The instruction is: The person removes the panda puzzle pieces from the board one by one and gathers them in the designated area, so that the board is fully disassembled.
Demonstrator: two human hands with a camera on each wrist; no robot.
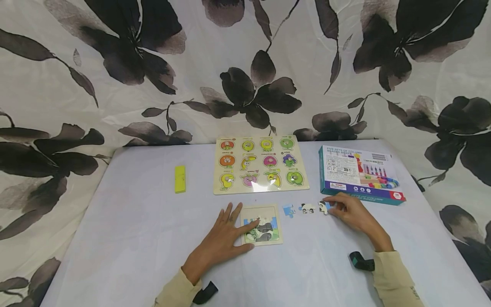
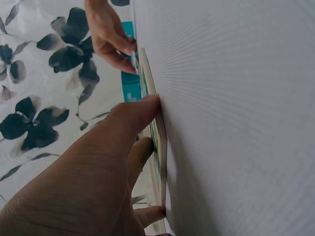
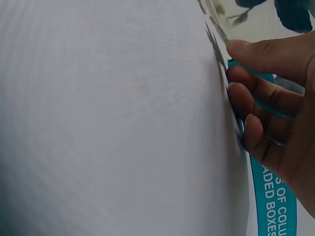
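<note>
While left hand (image 1: 220, 238) pins puzzle tray (image 1: 262, 224), right hand (image 1: 350, 212) pinches piece (image 1: 323, 207).

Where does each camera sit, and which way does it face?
Head: above, looking forward and down at the table; both hands and sleeves show.
Left wrist: low behind the left hand, facing the small puzzle tray.
Right wrist: low beside the right hand, facing the teal box.
Both wrist views share the teal box.

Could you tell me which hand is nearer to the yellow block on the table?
The left. The left hand lies flat beside the small puzzle tray, below and right of the yellow block. The right hand is much farther right, at the loose pieces.
</note>
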